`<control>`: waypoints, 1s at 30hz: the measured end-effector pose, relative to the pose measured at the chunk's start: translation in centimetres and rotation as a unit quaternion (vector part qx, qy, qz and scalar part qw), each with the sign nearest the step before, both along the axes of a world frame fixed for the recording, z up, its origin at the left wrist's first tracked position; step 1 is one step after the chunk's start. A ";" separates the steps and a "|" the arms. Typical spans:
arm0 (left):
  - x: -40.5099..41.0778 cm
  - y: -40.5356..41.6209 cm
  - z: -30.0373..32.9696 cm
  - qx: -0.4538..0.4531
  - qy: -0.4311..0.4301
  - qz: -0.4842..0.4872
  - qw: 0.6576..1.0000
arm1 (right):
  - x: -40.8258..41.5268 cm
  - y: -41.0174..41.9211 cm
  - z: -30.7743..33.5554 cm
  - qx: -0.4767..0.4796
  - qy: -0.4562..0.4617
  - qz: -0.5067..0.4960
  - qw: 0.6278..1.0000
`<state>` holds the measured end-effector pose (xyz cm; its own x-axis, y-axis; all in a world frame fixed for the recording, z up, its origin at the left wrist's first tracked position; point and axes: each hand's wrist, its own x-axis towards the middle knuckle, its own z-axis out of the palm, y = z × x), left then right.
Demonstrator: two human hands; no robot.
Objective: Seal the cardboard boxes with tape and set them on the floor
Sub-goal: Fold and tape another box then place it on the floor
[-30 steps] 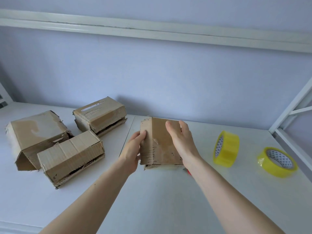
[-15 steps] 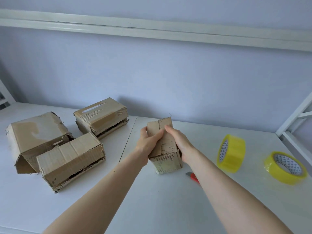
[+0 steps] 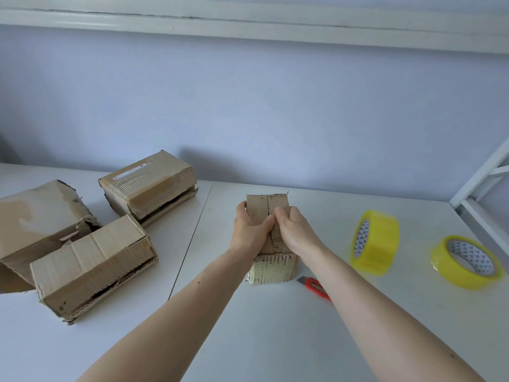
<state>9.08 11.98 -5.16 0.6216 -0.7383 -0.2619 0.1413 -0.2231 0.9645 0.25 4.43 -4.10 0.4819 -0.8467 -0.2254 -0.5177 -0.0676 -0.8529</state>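
Note:
A small cardboard box (image 3: 271,268) stands on the white table (image 3: 275,340) in the middle, its two top flaps meeting in a seam. My left hand (image 3: 249,230) grips its left side with the thumb over the top. My right hand (image 3: 293,231) presses on the right flap with curled fingers at the seam. Two rolls of yellow tape sit to the right: one on edge (image 3: 374,242), one lying flat (image 3: 465,261). A red utility knife (image 3: 314,288) lies just right of the box, partly under my right forearm.
Three more worn cardboard boxes are grouped at the left: one at the back (image 3: 148,186), one at the far left (image 3: 38,221), one in front (image 3: 91,267). A white metal frame (image 3: 479,183) rises at the right edge. A wall stands behind the table.
The small box was turned from showing a broad face to standing with its flaps up and set down. Both hands moved onto its top, closing the flaps together.

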 end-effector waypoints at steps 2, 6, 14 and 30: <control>0.0 0.0 0.1 0.008 -0.002 -0.002 1.000 | -0.1 -0.1 0.3 0.011 0.005 0.004 1.000; 0.1 0.2 0.7 0.038 -0.014 -0.013 0.999 | -1.0 -0.5 1.7 0.014 0.033 0.024 0.999; 1.0 -0.5 2.7 0.080 -0.119 -0.023 0.989 | -8.0 -4.8 5.7 -0.250 0.387 -0.061 0.885; -0.6 -1.2 5.7 0.048 -0.308 0.022 0.950 | -9.6 -5.1 13.6 -0.273 0.295 -0.143 0.905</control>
<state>8.50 10.82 0.57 0.7084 -0.6993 0.0956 -0.4314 -0.3218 0.8428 -9.38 -0.68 9.45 0.1567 -0.9807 0.1169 -0.9348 -0.1854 -0.3030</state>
